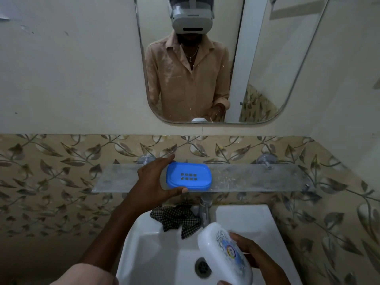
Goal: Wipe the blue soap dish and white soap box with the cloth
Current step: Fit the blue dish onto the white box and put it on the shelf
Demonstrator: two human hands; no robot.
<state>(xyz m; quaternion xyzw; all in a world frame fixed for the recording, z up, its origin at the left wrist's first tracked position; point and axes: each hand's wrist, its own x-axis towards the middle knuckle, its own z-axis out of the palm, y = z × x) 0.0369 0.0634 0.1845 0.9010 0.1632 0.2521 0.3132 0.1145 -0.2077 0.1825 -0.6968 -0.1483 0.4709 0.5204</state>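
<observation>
From the head view, your left hand (152, 182) grips the blue soap dish (188, 177) on the glass shelf (257, 177); your right hand (250, 256) clasps the white soap box (223, 254) over the sink (160, 251), the cloth (176, 220) lying on its rim

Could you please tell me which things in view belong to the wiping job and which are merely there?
Part of the job:
- blue soap dish, gripped by the left hand on the glass shelf
- white soap box, held by the right hand over the sink
- checked cloth, lying on the sink rim by the tap

Just there:
- mirror
</observation>
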